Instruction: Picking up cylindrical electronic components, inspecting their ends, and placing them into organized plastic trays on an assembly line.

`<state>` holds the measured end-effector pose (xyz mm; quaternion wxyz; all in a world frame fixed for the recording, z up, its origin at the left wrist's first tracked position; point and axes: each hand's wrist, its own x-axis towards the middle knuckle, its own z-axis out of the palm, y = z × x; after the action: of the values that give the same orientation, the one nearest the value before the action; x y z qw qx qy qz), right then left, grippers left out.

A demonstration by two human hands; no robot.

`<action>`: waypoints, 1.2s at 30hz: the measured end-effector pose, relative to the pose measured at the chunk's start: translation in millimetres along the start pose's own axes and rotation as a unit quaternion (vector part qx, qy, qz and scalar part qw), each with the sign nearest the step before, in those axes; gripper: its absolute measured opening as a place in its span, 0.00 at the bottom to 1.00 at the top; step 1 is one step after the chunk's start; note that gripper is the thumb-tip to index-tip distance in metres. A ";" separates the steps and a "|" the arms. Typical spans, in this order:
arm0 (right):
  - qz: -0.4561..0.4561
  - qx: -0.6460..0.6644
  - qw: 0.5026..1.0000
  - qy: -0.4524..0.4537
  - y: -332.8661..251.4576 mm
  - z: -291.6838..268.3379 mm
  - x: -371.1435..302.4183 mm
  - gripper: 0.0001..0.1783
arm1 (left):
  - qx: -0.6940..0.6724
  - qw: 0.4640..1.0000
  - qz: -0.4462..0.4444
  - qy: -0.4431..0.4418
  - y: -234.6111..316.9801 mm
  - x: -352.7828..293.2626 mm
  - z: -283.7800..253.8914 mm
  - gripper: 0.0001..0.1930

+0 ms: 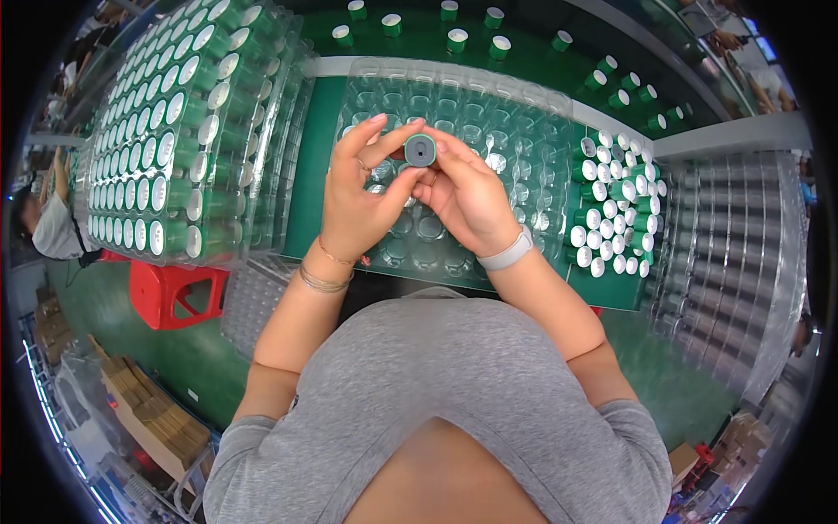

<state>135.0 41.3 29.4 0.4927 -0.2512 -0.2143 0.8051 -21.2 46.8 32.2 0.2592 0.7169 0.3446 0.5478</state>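
Observation:
In front of my chest, my left hand point(365, 179) and my right hand point(467, 192) meet around a small green cylinder point(421, 151). Its round dark grey end, with a small dark opening in the middle, faces up at me. The left thumb and fingertips pinch it from the left, while the right fingers close on its right side. Just below the hands lies a see-through plastic tray point(541, 166) with rows of round pockets. To its right, many loose green cylinders with white ends point(602, 229) stand bunched together on the green tabletop point(307, 166).
At the left rises a tall stack of filled plastic trays point(188, 131). More green cylinders are spread along a green belt point(541, 61) beyond the table's far edge. Stacked ribbed see-through trays point(733, 262) stand at the right. A red stool point(157, 295) is at the lower left.

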 end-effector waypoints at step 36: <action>0.003 -0.029 1.000 -0.006 4.3 10.3 7.7 0.21 | 0.110 0.991 0.071 0.004 -5.7 1.2 -12.2 0.17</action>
<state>122.6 45.4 33.4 0.4814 -0.2607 -0.2397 0.8018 -34.0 51.2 31.9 0.1385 0.7615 0.3521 0.5263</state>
